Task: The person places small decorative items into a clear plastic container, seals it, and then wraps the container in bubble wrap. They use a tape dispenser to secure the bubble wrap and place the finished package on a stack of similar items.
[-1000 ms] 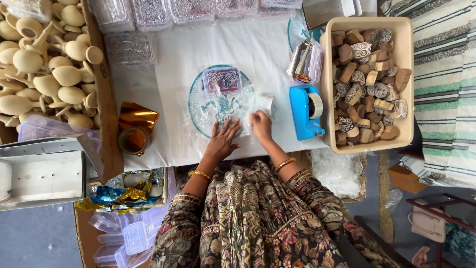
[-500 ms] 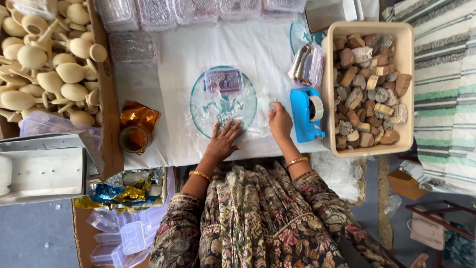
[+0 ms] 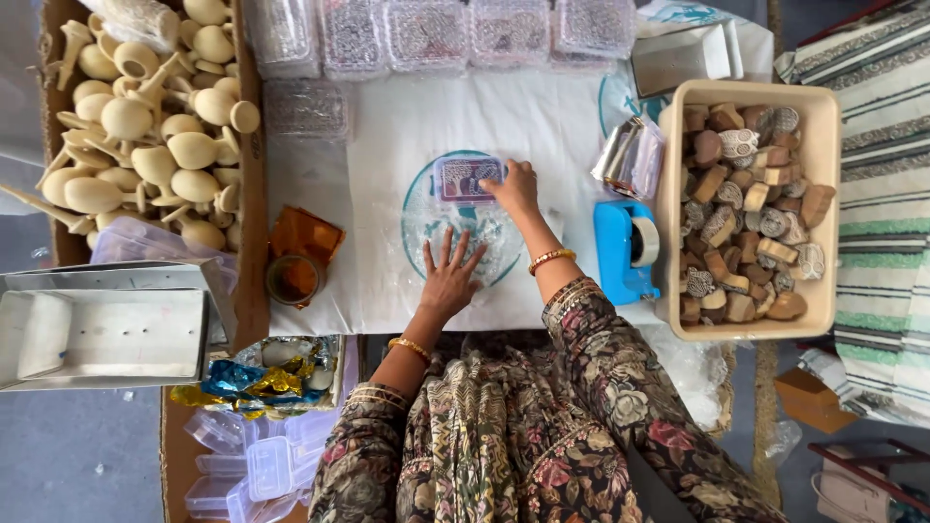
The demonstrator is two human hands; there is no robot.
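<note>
A round plate (image 3: pixel 422 218) with a teal rim, wrapped in clear film, lies on the white cloth in front of me. My left hand (image 3: pixel 450 274) rests flat on its near edge with fingers spread. My right hand (image 3: pixel 512 188) reaches to the far side of the plate and holds the right end of a small clear plastic box (image 3: pixel 463 177) with a patterned piece inside.
A beige tub (image 3: pixel 827 126) full of carved wooden blocks stands at the right, with a blue tape dispenser (image 3: pixel 623 251) beside it. A cardboard box (image 3: pixel 254 116) of wooden spoons sits at the left. Clear lidded boxes (image 3: pixel 431 29) line the far edge. A metal tray (image 3: pixel 97 329) is near left.
My right hand has gone from the plate's right edge up to the far side and taken hold of the small clear box. My left hand stayed on the near edge.
</note>
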